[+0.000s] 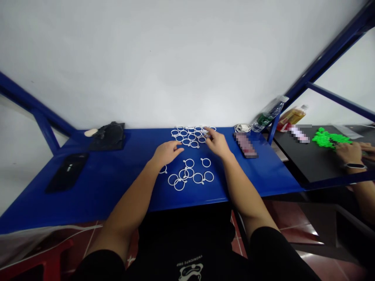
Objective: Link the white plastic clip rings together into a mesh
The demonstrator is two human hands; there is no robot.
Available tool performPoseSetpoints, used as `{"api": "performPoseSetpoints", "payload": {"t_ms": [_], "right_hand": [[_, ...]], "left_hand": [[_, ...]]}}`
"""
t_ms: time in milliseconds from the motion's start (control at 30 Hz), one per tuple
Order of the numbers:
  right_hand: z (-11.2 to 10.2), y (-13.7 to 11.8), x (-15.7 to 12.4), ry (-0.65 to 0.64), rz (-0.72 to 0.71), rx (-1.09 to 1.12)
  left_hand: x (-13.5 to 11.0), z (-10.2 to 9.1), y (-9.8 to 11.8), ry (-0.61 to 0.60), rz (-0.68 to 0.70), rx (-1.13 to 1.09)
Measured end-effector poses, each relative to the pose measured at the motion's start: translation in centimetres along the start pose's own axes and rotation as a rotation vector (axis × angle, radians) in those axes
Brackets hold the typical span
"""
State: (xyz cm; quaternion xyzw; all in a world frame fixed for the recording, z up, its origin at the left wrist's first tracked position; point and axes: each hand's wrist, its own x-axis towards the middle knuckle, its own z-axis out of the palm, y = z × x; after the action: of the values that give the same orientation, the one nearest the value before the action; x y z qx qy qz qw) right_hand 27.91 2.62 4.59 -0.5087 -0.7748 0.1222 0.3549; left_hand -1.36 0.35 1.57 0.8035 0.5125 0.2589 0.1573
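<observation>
Many white rings, each with a small eyelet, like curtain rings, lie on the blue table point(123, 183). At the back, by the wall, a close group of curtain rings point(191, 137) lies in rough rows. Looser curtain rings point(189, 168) are scattered nearer the front edge, some overlapping. My right hand point(217, 144) is at the right side of the back group, its fingertips around a blurred white ring. My left hand point(167, 152) hovers just left of and in front of that group, thumb and fingers apart, holding nothing. One loose ring is partly hidden by the left wrist.
A black phone point(67, 171) and a crumpled black bag point(109, 134) are on the left. To the right are another phone point(246, 145), a coiled white cable point(242, 128) and a bottle point(268, 115). Beyond the blue frame, another person's hand point(348, 152) works beside green pieces point(329, 137).
</observation>
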Motion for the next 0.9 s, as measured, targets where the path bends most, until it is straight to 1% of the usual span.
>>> {"api": "performPoseSetpoints", "payload": {"t_ms": [33,67,100,167,200,267,300,367,433,467,533,600,667,700,800,900], "right_hand": [[-0.5,0.8,0.2,0.042,0.082,-0.079],[-1.0,1.6,0.4,0.066,0.163,-0.161],[-1.3,2.3,0.5,0.064,0.237,-0.236],[-1.4,3.5,0.5,-0.013,0.340,-0.329],[-1.3,3.9,0.5,-0.064,0.368,-0.348],[-0.9,4.5,0.4,-0.136,0.393,-0.332],[-0.7,4.7,0.4,-0.141,0.400,-0.310],[-0.4,5.0,0.4,-0.099,0.410,-0.275],[-0.4,5.1,0.4,-0.053,0.417,-0.274],[-0.4,5.2,0.5,-0.052,0.420,-0.282],[-0.5,5.1,0.5,-0.088,0.428,-0.297],[-0.4,5.0,0.4,-0.147,0.427,-0.299],[-0.3,4.9,0.4,-0.166,0.412,-0.303],[-0.3,4.9,0.4,-0.156,0.407,-0.305],[-0.4,4.7,0.4,-0.075,0.402,-0.293],[-0.5,4.1,0.5,-0.025,0.347,-0.223]], "left_hand": [[-0.1,-0.9,-0.7,-0.058,-0.084,0.025],[-0.2,-1.9,-1.3,-0.145,-0.171,0.054],[-0.3,-2.9,-1.8,-0.237,-0.255,0.085],[-0.7,-4.6,-2.6,-0.391,-0.403,0.131],[-0.9,-5.2,-2.8,-0.452,-0.422,0.129],[-1.2,-5.9,-3.0,-0.552,-0.412,0.095],[-1.3,-6.0,-3.0,-0.578,-0.401,0.082],[-1.3,-5.7,-3.1,-0.591,-0.385,0.079],[-1.2,-5.1,-3.1,-0.575,-0.378,0.099],[-1.0,-4.9,-3.1,-0.562,-0.378,0.106],[-0.8,-4.6,-2.9,-0.524,-0.387,0.109],[-0.7,-4.6,-2.5,-0.461,-0.395,0.111],[-0.7,-4.6,-2.0,-0.362,-0.374,0.113],[-0.7,-4.6,-1.7,-0.299,-0.354,0.112],[-0.6,-4.2,-0.8,-0.109,-0.286,0.081],[-0.5,-3.2,-0.1,0.017,-0.203,-0.007]]}}
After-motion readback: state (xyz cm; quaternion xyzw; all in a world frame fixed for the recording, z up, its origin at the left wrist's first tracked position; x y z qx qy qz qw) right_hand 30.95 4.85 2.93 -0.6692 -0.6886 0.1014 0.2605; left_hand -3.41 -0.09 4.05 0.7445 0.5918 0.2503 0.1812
